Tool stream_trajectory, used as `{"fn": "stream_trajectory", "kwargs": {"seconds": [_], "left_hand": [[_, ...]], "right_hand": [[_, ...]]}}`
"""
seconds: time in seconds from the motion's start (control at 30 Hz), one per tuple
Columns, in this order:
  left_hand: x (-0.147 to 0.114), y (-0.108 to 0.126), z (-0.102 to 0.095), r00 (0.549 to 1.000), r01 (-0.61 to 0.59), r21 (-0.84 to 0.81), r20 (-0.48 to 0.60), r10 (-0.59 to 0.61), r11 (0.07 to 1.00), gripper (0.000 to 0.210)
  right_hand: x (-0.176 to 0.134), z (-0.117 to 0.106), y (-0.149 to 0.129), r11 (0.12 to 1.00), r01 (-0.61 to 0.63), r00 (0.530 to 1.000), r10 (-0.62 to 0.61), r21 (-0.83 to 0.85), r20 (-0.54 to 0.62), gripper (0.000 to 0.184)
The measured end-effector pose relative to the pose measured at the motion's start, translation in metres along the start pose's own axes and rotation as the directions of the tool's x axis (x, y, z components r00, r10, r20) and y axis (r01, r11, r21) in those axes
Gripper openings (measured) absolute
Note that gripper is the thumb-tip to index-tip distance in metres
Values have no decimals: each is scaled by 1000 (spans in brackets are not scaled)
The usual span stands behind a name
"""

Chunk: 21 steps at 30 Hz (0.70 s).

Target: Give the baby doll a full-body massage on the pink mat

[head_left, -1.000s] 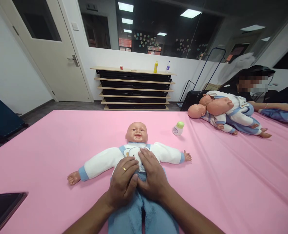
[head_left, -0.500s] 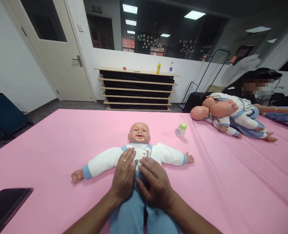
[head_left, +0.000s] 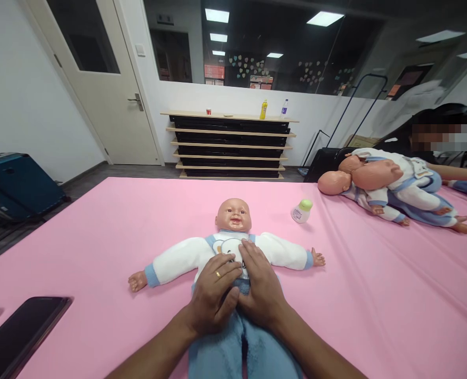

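On its back in front of me lies a baby doll (head_left: 234, 215), arms spread wide, dressed in a white top with a bear face and blue trousers (head_left: 221, 350). My left hand (head_left: 217, 292), with a ring on one finger, rests palm down on the doll's lower chest and belly. Beside it my right hand (head_left: 261, 281) lies flat on the other side of the chest, fingers stretched toward the neck. The two hands nearly meet at the thumbs. Neither hand grips anything. Part of the bear print is hidden under the fingers.
A small white bottle with a green cap (head_left: 301, 211) stands on the pink sheet (head_left: 375, 305). At the left lies a dark phone (head_left: 23, 334). More dolls (head_left: 379, 179) are piled at the right, near another person (head_left: 403, 126). A blue suitcase (head_left: 20, 184) is beyond the left edge.
My right hand has slid up the doll's chest, while my left hand has moved down a little. The view has shifted slightly left, showing more of the phone and suitcase.
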State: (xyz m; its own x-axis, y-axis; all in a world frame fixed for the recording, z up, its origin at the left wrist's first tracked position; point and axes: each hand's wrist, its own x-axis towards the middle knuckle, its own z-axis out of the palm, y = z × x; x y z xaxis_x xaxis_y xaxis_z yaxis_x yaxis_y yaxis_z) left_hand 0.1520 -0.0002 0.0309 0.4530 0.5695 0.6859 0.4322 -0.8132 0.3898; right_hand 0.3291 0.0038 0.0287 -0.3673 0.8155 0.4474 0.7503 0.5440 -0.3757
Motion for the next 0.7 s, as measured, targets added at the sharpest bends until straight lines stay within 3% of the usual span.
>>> {"fn": "stream_trajectory", "kwargs": {"seconds": [0.2,0.3,0.4,0.53,0.7], "left_hand": [[8,-3,2,966,187,31,176,-189,982,44],[10,-6,6,940,273,63,194,-280,960,47],[7,-9,12,920,356,85,144,-365,931,48],[0,-11,18,900,434,84,12,-436,897,51],[-3,-7,16,946,323,104,-77,-316,941,57]], "right_hand": [[-3,4,-2,997,-69,995,66,-39,-78,86],[-5,1,-6,999,27,984,-30,-23,-173,76],[-5,-6,-8,984,176,953,-162,33,-256,60],[0,-13,-11,946,292,952,-274,142,-135,49],[7,-13,-10,985,151,988,-153,85,24,62]]}}
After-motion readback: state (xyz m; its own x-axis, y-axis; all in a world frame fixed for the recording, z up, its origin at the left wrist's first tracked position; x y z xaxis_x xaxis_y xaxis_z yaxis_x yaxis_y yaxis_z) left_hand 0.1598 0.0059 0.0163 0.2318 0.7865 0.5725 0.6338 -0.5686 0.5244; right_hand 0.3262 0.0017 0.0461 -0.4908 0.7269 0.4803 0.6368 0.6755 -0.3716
